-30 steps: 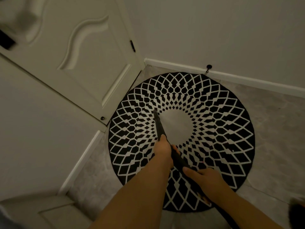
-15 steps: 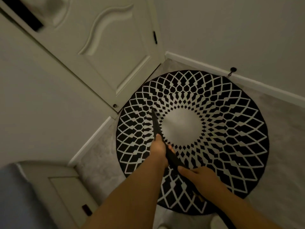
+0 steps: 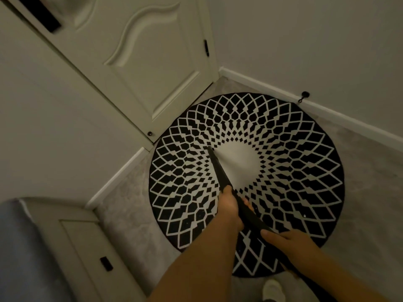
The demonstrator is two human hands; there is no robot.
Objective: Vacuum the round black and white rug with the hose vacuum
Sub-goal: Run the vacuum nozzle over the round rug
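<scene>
Head view is showing the round rug lying flat at centre frame, with both hands working a slim black nozzle. The left hand is wrapping its fingers around the wand mid-shaft; the right hand is closing over it lower right. The wand looks rigid and light, best steered from these two holds. Its long axis is running from lower right to upper left, tip touching the rug beside the pale centre.
</scene>
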